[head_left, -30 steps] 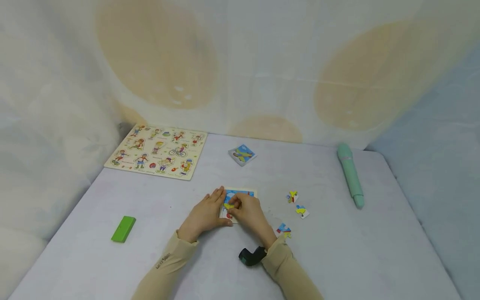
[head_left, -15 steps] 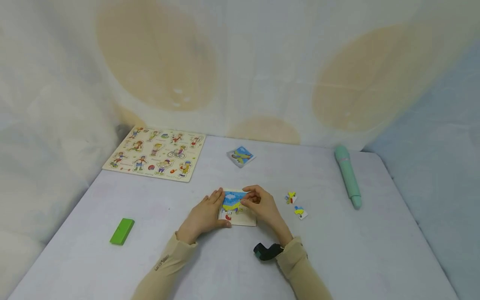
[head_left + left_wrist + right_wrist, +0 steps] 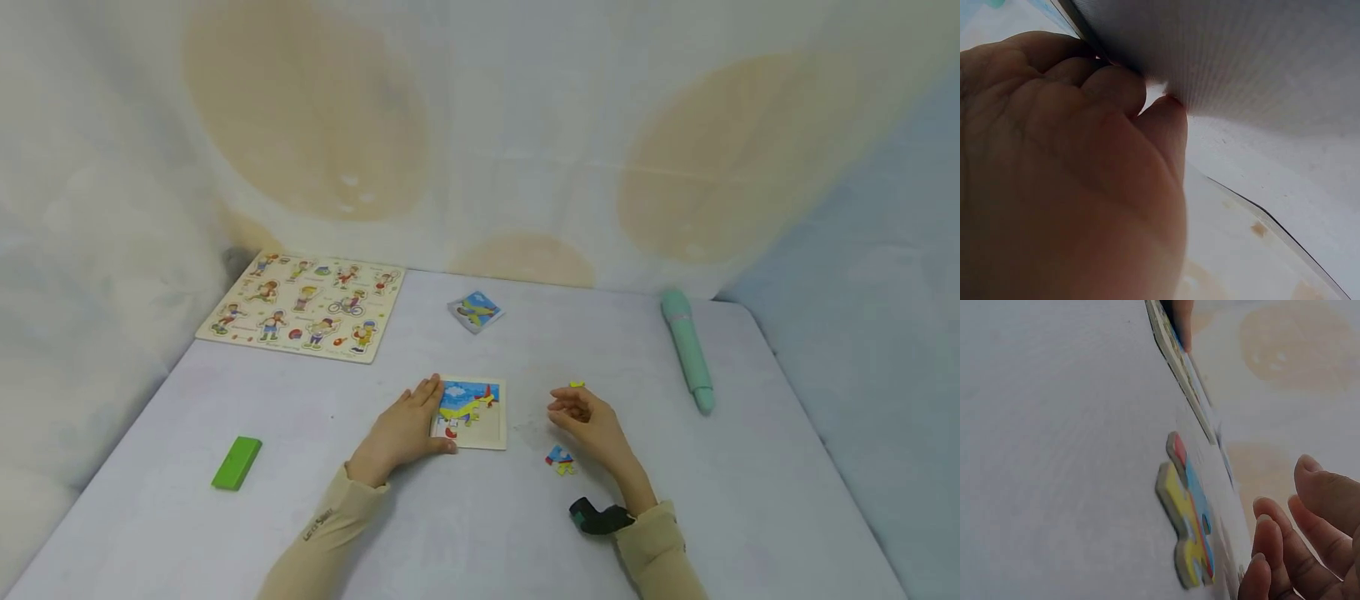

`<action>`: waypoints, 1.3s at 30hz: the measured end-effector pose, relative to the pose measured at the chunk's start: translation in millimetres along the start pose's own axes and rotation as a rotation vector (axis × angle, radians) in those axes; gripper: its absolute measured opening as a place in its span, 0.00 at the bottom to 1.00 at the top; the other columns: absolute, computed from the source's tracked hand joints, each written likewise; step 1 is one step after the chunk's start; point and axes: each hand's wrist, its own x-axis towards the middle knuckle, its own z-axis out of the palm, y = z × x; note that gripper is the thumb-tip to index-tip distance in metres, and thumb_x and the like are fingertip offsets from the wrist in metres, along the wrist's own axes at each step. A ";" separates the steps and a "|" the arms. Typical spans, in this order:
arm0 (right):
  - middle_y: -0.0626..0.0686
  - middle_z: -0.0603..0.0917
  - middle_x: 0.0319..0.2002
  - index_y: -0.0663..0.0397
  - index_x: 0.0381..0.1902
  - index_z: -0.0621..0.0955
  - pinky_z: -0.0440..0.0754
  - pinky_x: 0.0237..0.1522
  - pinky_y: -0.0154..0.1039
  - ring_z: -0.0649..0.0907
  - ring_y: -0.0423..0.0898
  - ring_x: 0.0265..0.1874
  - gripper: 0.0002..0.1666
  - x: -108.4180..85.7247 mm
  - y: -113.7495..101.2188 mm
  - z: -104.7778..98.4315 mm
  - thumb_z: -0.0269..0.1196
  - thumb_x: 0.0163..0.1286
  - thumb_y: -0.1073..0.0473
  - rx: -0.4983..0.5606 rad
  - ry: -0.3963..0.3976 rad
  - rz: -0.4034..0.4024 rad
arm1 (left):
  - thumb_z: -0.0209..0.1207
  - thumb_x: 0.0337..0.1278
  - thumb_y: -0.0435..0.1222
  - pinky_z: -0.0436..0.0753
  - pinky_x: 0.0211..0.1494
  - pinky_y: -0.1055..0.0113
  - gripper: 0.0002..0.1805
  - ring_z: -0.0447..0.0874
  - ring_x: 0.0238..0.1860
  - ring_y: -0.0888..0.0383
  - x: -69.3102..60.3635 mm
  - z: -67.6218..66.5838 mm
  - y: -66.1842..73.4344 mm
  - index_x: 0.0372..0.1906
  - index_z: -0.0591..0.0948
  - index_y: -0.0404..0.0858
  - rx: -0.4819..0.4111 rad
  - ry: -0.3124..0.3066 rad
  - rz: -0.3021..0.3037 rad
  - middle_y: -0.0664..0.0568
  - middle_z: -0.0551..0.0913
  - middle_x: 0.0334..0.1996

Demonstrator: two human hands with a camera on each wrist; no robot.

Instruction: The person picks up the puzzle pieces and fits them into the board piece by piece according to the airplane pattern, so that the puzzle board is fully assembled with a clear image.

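In the head view, my left hand [image 3: 401,433] rests against the left edge of a small square jigsaw board [image 3: 491,433], thumb at its near corner. The board shows part of a yellow airplane on blue sky; its lower right is bare wood. My right hand [image 3: 592,425] is over the table right of the board, fingers loosely bent, holding nothing. A yellow bit of a jigsaw piece [image 3: 577,384] shows behind it. Closer to me lie blue, red and yellow jigsaw pieces [image 3: 1191,519], also in the right wrist view beside the right fingers [image 3: 1272,537].
A large wooden board with sports figures [image 3: 300,308] lies at the back left. Behind the jigsaw sits a small airplane picture card [image 3: 476,311]. A green block [image 3: 237,463] is at the left, and a mint-green stick-shaped object [image 3: 688,350] at the right.
My right hand has left the jigsaw board and moved right to the loose pieces. A red-tailed airplane piece now shows at the board's upper right. My left hand has stayed against the board.
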 end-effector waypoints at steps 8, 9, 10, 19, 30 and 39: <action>0.57 0.86 0.45 0.55 0.53 0.80 0.79 0.38 0.25 0.80 0.32 0.35 0.19 -10.0 29.6 -17.6 0.66 0.65 0.57 -0.051 0.106 0.068 | 0.68 0.47 0.55 0.57 0.78 0.49 0.56 0.52 0.77 0.45 0.1 0.3 -0.5 0.74 0.56 0.30 -0.004 -0.005 -0.003 0.41 0.52 0.77; 0.56 0.86 0.45 0.53 0.53 0.80 0.78 0.37 0.25 0.79 0.33 0.34 0.20 -11.7 32.8 -21.3 0.67 0.64 0.57 -0.067 0.120 0.093 | 0.68 0.47 0.55 0.56 0.78 0.49 0.56 0.51 0.77 0.45 0.2 0.3 -0.4 0.74 0.56 0.30 -0.005 -0.006 -0.003 0.41 0.52 0.77; 0.55 0.85 0.47 0.52 0.55 0.79 0.77 0.34 0.25 0.78 0.34 0.33 0.21 -13.1 36.1 -25.1 0.67 0.64 0.57 -0.083 0.124 0.118 | 0.69 0.47 0.55 0.57 0.78 0.49 0.56 0.51 0.77 0.45 0.2 0.5 -0.3 0.74 0.56 0.30 -0.005 -0.006 -0.004 0.41 0.52 0.77; 0.59 0.79 0.54 0.53 0.65 0.72 0.69 0.23 0.30 0.69 0.38 0.23 0.37 -23.4 51.2 -55.7 0.72 0.57 0.59 -0.274 0.155 0.146 | 0.69 0.46 0.56 0.57 0.78 0.49 0.57 0.53 0.77 0.45 1.3 3.2 -0.5 0.74 0.57 0.31 0.010 -0.005 -0.001 0.42 0.53 0.76; 0.62 0.81 0.48 0.58 0.61 0.76 0.68 0.22 0.30 0.69 0.38 0.24 0.30 -31.4 58.9 -81.0 0.68 0.60 0.62 -0.385 0.217 0.161 | 0.68 0.46 0.56 0.56 0.78 0.50 0.57 0.51 0.77 0.46 0.0 2.5 -1.7 0.74 0.56 0.31 0.012 -0.008 -0.008 0.42 0.53 0.77; 0.60 0.83 0.33 0.61 0.55 0.80 0.70 0.27 0.32 0.74 0.44 0.27 0.20 -17.9 55.7 -70.5 0.64 0.65 0.62 -0.449 0.244 0.155 | 0.68 0.46 0.56 0.56 0.78 0.49 0.56 0.52 0.77 0.45 0.1 1.4 -0.5 0.74 0.56 0.30 0.005 -0.003 -0.003 0.41 0.53 0.77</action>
